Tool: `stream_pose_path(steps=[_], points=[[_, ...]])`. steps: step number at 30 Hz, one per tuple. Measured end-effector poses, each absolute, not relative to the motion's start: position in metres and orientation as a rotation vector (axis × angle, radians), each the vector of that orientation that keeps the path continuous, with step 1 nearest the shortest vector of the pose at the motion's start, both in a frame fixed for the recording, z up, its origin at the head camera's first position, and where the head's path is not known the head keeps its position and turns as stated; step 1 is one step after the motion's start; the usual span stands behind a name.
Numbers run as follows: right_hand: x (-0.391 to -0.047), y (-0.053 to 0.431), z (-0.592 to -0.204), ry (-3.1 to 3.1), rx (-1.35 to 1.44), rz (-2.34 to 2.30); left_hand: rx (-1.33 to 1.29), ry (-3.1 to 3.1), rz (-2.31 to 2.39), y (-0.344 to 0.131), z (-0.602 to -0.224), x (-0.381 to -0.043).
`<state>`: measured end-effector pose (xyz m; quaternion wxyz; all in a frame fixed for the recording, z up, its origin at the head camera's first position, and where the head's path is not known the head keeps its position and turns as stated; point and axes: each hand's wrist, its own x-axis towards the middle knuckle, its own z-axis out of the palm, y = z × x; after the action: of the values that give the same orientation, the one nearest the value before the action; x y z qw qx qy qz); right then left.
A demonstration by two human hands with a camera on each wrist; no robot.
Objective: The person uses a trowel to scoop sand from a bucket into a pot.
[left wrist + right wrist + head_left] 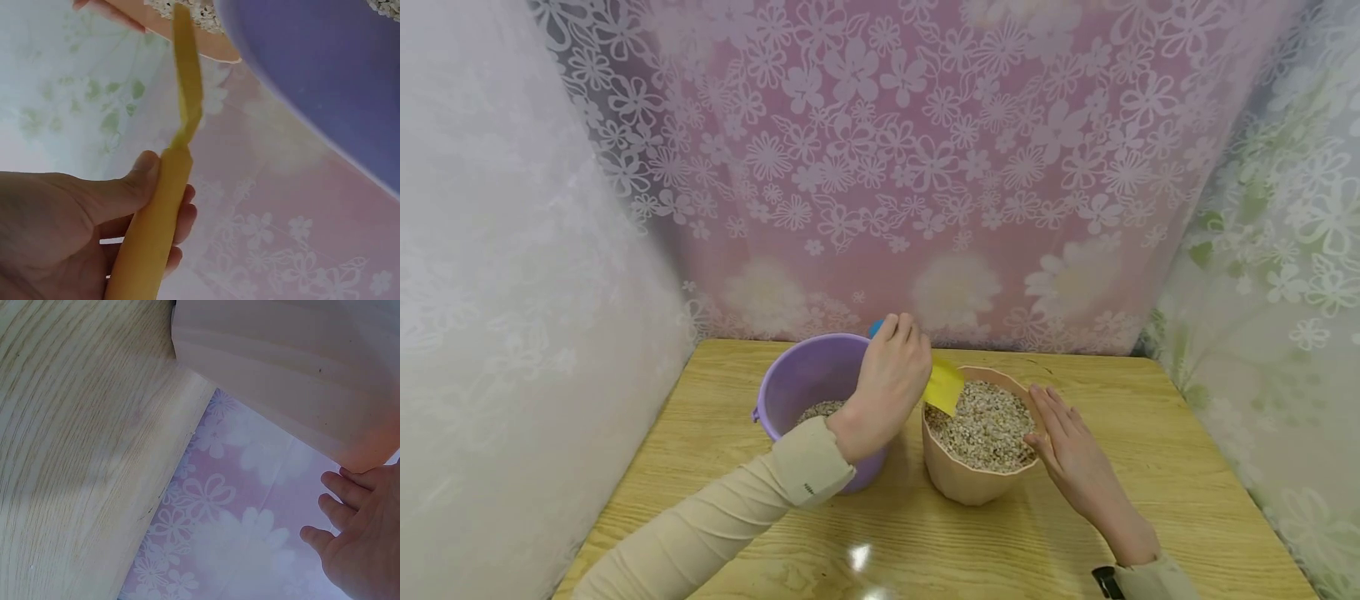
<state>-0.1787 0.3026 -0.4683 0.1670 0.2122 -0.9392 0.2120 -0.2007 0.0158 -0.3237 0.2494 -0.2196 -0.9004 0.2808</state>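
My left hand (891, 371) grips the handle of a yellow hand trowel (944, 387), fingers curled round it. The trowel's blade tilts down over the near left rim of a peach-coloured plant pot (973, 489). Coarse pale gravel-like grains (988, 425) fill that pot almost to the rim. Under my left forearm stands a purple bucket (805, 371), with similar grains low inside; my arm hides part of it. My right hand (1075, 458) rests against the pot's right rim, its fingers fairly straight. In the right wrist view, fingertips (334, 481) touch the pot's side (281, 375).
A wood-grain table (925, 550) carries both containers, the bucket on the left and the pot on the right. Flowered cloth (880, 167) hangs behind the table and on both sides. A small blue piece (876, 328) shows beside my left fingers.
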Motion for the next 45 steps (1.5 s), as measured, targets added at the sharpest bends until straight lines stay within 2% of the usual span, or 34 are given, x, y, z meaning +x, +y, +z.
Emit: stream_pose_path(steps=[14, 25, 34, 45], points=[[-0.179, 0.303, -0.465, -2.662, 0.621, 0.508, -0.525, -2.668, 0.387, -0.036, -0.329, -0.205], [-0.185, 0.298, -0.443, -2.652, 0.686, 0.29, -0.357, -2.522, 0.362, -0.096, -0.336, -0.206], [-0.189, 0.232, -0.419, -2.639, 0.831, 0.335, -0.347, -2.494, 0.612, -0.119, -0.344, -0.206], [-0.205, 0.152, -0.425, -2.551, 1.046, 0.353, -0.432, -2.661, 1.15, -0.108, -0.358, -0.213]])
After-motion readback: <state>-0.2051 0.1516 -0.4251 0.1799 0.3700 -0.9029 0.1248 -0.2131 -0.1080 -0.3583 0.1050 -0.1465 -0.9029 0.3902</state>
